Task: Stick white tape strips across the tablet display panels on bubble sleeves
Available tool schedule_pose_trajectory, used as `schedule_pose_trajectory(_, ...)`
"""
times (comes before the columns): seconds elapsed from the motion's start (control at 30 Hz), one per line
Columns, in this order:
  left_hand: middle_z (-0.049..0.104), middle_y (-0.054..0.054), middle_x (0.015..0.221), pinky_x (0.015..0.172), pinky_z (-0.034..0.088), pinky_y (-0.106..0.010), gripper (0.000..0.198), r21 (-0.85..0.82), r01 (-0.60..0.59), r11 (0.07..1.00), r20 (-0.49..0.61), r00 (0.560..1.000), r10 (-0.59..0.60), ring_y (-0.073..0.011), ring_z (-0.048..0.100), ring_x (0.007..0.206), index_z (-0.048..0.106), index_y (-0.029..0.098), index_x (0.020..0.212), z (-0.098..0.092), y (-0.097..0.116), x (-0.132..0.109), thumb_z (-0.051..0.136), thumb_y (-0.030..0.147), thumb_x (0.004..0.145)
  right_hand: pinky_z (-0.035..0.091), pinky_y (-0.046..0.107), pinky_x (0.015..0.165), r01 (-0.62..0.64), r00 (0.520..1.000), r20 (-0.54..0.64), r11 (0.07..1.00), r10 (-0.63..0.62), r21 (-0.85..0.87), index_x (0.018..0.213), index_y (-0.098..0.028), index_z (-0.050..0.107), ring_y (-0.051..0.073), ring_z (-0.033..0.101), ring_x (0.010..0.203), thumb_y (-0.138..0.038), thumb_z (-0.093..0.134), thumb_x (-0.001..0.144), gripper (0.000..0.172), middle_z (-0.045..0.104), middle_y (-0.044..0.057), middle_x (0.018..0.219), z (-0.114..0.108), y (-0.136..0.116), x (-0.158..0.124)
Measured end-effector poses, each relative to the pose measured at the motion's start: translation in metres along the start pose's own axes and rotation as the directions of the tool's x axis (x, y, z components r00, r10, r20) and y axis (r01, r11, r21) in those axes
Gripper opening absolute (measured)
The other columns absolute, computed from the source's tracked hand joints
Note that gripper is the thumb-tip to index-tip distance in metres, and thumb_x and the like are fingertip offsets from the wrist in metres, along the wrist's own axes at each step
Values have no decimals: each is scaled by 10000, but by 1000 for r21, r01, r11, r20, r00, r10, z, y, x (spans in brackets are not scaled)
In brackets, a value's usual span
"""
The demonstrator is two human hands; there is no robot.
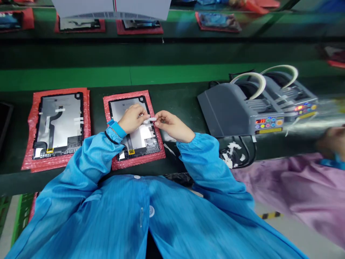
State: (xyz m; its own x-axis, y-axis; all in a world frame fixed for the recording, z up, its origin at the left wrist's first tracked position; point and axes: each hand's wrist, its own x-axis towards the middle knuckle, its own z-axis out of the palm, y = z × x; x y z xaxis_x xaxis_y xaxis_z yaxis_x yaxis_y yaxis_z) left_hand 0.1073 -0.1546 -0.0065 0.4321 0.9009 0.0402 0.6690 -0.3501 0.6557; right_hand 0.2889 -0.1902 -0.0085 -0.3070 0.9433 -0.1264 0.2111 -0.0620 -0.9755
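Observation:
A short strip of white tape [152, 119] is stretched between my two hands over a tablet screen panel [138, 135]. My left hand [134, 118], with a blue band at the wrist, is closed, its thumb and forefinger at the strip's left end. My right hand [172, 124] pinches the right end. Face down on a red bubble-wrap sheet [155, 157], the panel shows its silver back and a dark flex cable, partly hidden by my left hand and sleeve. A yellow patch [131, 151] marks the cable's lower end.
To the left, a second panel [67, 124] with white tape pieces lies on red bubble wrap. Two grey tape dispensers [229, 108] stand to the right, with cables and tape scraps [232, 151] before them. A co-worker's pink sleeve [291, 183] reaches in. More wrapped panels [140, 26] lie behind.

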Motion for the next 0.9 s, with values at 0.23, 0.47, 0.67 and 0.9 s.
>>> schedule_pose_trajectory(0.23,574,-27,721,751,424,-316,187,21,62,998,4,998,-62,-165,527,737,603,164,691,7,-5,0,530,256,837,417,274,621,-30,990,-143,994,15,-106,781,-186,574,116,486,625,-379,663,692,231,569,-7,674,-3,10,9)
schedule_pose_trajectory(0.47,618,-96,882,851,402,-396,192,155,209,965,34,976,-217,-247,557,922,627,150,748,12,8,-2,511,251,863,396,283,625,-43,987,-161,965,1,-259,629,-189,523,122,460,599,-238,578,722,119,526,-12,623,6,14,21)
schedule_pose_trajectory(0.67,599,-148,1000,903,359,-464,207,319,217,923,13,972,-233,-323,495,1060,638,130,827,19,15,-5,488,262,881,404,293,657,-50,979,-204,927,-28,-371,576,-196,520,135,457,627,-165,584,692,136,488,-8,624,9,21,27)
schedule_pose_trajectory(0.9,592,-152,1047,920,356,-447,221,374,213,903,39,969,-245,-315,479,1100,644,119,898,19,18,-7,474,261,892,376,260,626,-114,981,-190,896,33,-430,567,-179,530,107,431,580,-141,575,694,140,471,-25,583,11,18,30)
